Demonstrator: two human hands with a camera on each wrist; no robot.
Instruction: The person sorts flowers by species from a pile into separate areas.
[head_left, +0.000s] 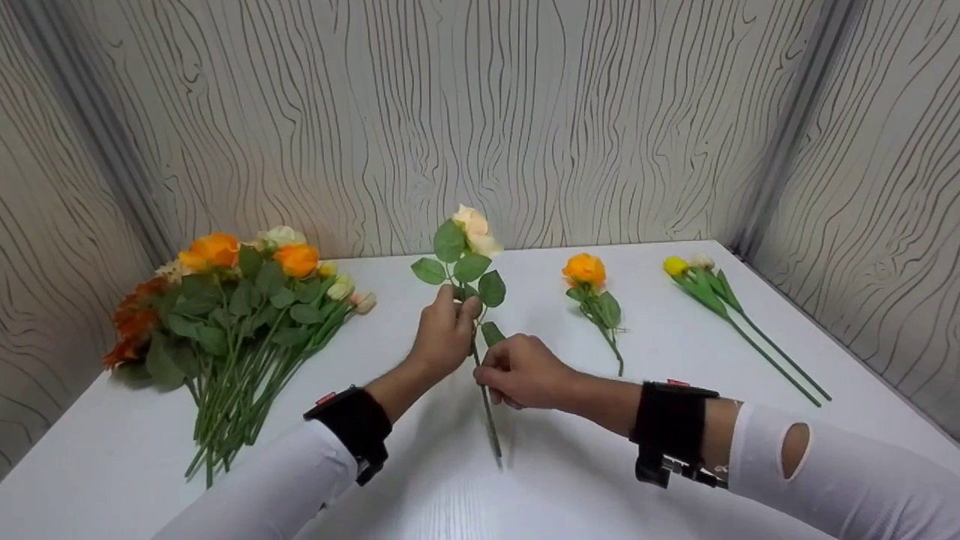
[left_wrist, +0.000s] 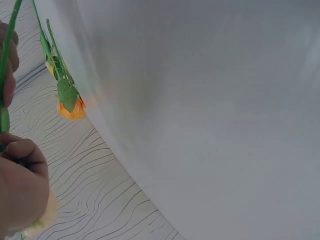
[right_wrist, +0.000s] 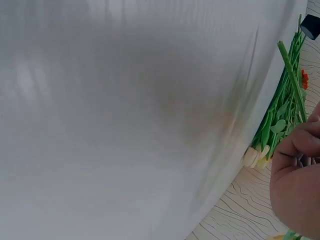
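Note:
A cream artificial rose (head_left: 477,231) with green leaves is held upright over the middle of the white table. My left hand (head_left: 445,330) grips its stem just under the leaves. Lower down, my right hand (head_left: 526,372) pinches the same stem between thumb and fingers. The bare lower stem (head_left: 491,427) points down toward me below both hands. In the left wrist view, my left hand (left_wrist: 22,180) shows at the left edge, with the pale bloom partly hidden behind it. The right wrist view shows my right hand (right_wrist: 300,170) at the right edge, the green stem end (right_wrist: 290,65) rising from it.
A large pile of artificial flowers (head_left: 240,315), orange, rust and cream, lies at the left. To the right lie an orange rose (head_left: 584,270) and two tulips, one yellow (head_left: 676,265). Patterned panels (head_left: 480,120) enclose the white table (head_left: 615,465) at the back and sides.

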